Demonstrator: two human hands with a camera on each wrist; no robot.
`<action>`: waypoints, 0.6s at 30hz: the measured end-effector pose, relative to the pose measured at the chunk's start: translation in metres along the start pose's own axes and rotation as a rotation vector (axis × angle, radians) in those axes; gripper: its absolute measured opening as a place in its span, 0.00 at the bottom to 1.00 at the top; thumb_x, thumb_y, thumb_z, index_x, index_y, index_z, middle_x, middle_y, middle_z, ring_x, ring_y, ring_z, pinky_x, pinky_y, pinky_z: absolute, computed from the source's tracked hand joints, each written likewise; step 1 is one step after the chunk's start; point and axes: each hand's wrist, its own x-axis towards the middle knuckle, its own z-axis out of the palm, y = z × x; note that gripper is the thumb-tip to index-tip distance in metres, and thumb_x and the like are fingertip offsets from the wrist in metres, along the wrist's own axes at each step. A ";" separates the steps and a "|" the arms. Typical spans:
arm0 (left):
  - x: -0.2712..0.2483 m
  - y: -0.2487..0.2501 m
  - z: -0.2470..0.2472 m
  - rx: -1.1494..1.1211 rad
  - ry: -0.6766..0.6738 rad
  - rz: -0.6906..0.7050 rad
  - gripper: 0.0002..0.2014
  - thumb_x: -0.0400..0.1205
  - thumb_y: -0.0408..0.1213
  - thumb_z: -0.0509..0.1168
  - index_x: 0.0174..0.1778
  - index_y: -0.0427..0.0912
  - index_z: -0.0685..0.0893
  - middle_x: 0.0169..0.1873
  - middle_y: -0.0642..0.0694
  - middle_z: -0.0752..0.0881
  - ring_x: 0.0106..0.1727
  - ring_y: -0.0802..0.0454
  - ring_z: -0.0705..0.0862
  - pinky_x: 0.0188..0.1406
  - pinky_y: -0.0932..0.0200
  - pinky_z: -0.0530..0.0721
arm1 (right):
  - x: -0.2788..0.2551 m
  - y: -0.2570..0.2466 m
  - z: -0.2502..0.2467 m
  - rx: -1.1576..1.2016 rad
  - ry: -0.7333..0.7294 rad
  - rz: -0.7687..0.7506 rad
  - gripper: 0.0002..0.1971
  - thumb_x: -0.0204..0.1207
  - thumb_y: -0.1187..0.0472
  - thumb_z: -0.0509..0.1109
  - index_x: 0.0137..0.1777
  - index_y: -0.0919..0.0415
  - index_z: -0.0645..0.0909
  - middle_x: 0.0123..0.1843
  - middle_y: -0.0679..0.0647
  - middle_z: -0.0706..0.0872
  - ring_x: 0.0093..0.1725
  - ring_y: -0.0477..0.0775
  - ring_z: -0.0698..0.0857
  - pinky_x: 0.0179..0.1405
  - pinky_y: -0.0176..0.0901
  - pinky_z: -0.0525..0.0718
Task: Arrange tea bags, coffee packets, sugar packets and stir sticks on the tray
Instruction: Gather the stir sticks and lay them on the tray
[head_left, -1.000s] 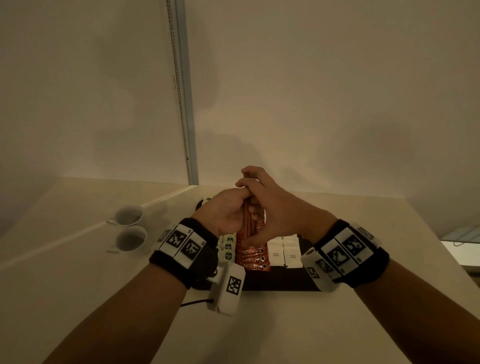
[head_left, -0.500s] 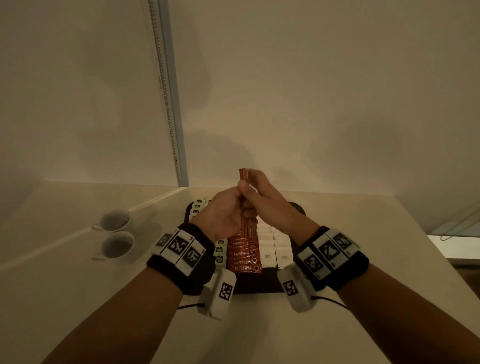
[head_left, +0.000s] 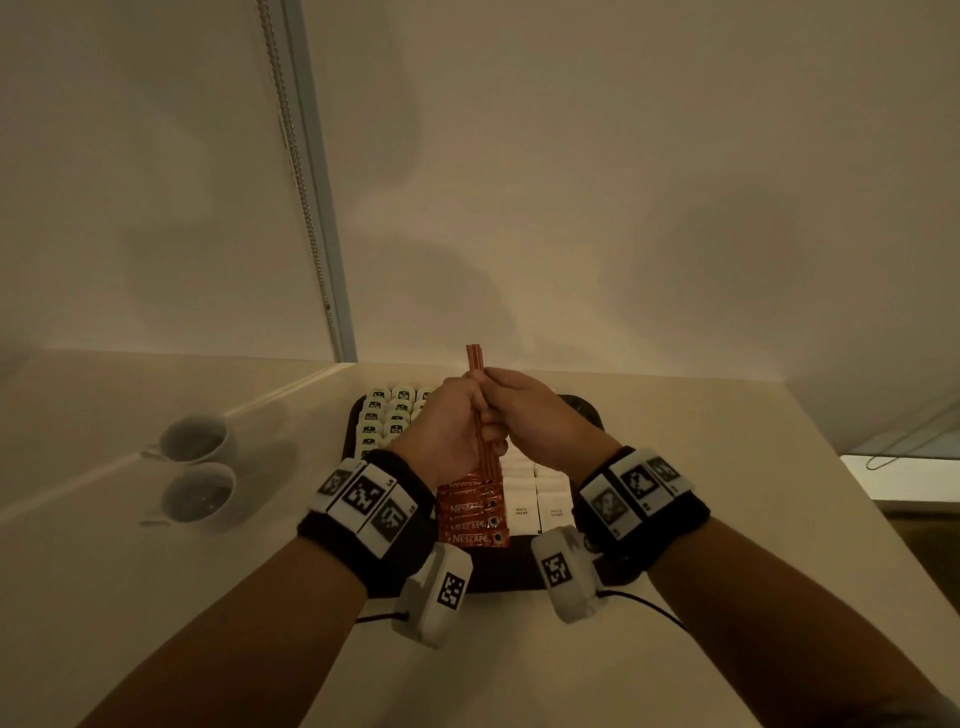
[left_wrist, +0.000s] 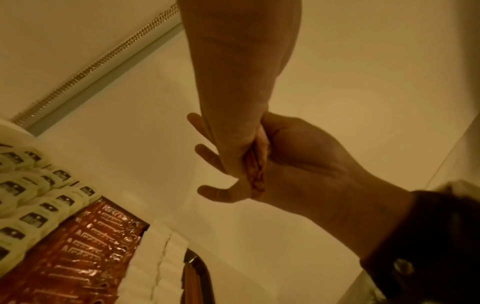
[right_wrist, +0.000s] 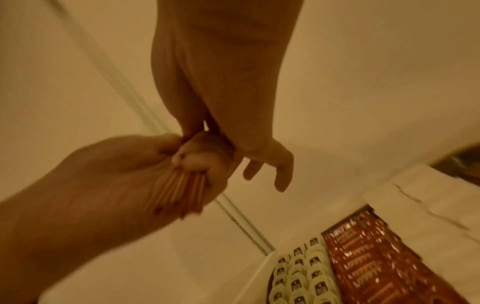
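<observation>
On a pale table (head_left: 156, 597) set against a plain wall, you stand over a dark tray (head_left: 587, 410) that lies straight ahead of you, its near edge just behind your wrist bands. Two white cups (head_left: 195, 467) sit side by side on the table to the left of the tray, well apart from it. Inside the tray, pale green tea bags (head_left: 387, 418) fill the left columns, red-orange coffee packets (head_left: 470, 514) overlap in a row down the middle, and white sugar packets (head_left: 537, 499) lie in rows just to their right; the three groups sit tight against one another. Above the middle of the tray you hold a bundle of reddish stir sticks (head_left: 475, 358) upright, its top end poking out above your knuckles and its lower end hanging over the coffee packets. Your left hand (head_left: 447, 436) is wrapped around the bundle, fingers curled about the sticks. Your right hand (head_left: 540, 421) presses in from the other side, thumb and forefinger closed on the same bundle, while its remaining fingers (left_wrist: 207, 152) stick out loosely past the left hand. In the right wrist view the cut ends of the sticks (right_wrist: 182, 191) show fanned slightly in the left palm.
</observation>
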 end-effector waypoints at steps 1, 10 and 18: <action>0.003 0.000 0.000 0.003 -0.002 -0.013 0.10 0.74 0.25 0.46 0.35 0.40 0.69 0.20 0.48 0.65 0.18 0.55 0.64 0.23 0.62 0.66 | 0.003 0.002 -0.004 0.026 -0.026 0.017 0.13 0.86 0.56 0.56 0.54 0.64 0.79 0.34 0.58 0.71 0.27 0.49 0.72 0.22 0.40 0.70; 0.014 -0.001 -0.036 0.441 -0.016 0.043 0.08 0.84 0.37 0.59 0.56 0.45 0.79 0.51 0.44 0.85 0.53 0.46 0.84 0.55 0.52 0.78 | 0.029 -0.017 -0.067 0.157 0.029 0.040 0.10 0.87 0.61 0.53 0.48 0.63 0.74 0.39 0.52 0.84 0.38 0.50 0.86 0.47 0.43 0.87; -0.044 -0.053 -0.178 0.474 0.320 -0.040 0.07 0.83 0.28 0.60 0.48 0.37 0.84 0.39 0.35 0.85 0.38 0.38 0.83 0.44 0.52 0.78 | 0.069 0.054 -0.160 -0.249 0.452 0.478 0.06 0.83 0.65 0.57 0.49 0.65 0.73 0.31 0.54 0.73 0.28 0.49 0.70 0.28 0.42 0.69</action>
